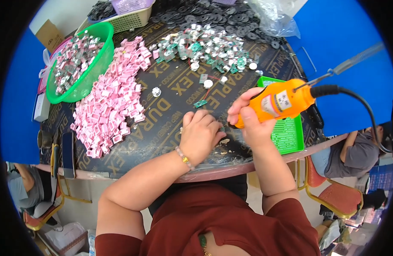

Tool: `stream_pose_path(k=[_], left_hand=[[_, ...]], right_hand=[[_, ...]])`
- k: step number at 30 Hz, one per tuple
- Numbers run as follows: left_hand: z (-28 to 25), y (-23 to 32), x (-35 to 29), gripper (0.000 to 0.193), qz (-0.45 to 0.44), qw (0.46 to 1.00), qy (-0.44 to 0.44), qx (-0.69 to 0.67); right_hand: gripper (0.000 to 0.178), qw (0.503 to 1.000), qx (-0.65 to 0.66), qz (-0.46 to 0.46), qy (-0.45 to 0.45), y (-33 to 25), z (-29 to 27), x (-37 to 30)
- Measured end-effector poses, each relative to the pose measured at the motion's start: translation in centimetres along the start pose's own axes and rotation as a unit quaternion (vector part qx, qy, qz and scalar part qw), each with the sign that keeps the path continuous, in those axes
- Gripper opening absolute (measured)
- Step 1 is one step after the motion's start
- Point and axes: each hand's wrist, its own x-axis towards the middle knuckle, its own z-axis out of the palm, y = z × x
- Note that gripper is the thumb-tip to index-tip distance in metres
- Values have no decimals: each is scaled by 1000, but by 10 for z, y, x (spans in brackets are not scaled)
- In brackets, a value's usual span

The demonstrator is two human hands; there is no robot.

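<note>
The right hand (258, 121) curls its fingers around an orange plastic power tool (292, 97), corded in black and hooked to a metal spring (358, 59), beside a rectangular green plastic tray (299, 130). The left hand (200, 135) is low over the black printed desk (160, 138), fingers bent; I cannot tell whether they pinch anything. Just beyond lies a small green circuit board (200, 103); hollow pink plastic pieces (113, 96) heap leftward.

Tan lettering (179, 88) on black tabletop (162, 143); white label (283, 100) with dark characters on orange tool (298, 101)

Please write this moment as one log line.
right grip: holds orange corded tool | left grip: at tabletop, hold unclear | nearby: small circuit board, green tray
</note>
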Motion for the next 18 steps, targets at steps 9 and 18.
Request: stream_pose_path(k=[9, 18], left_hand=[[-20, 7, -8, 45, -18, 1000, -6, 25], [-16, 1, -7, 23, -11, 999, -17, 39]], right_hand=[[23, 964, -175, -119, 163, -55, -88, 42], [20, 944, -229, -87, 220, -30, -147, 55]])
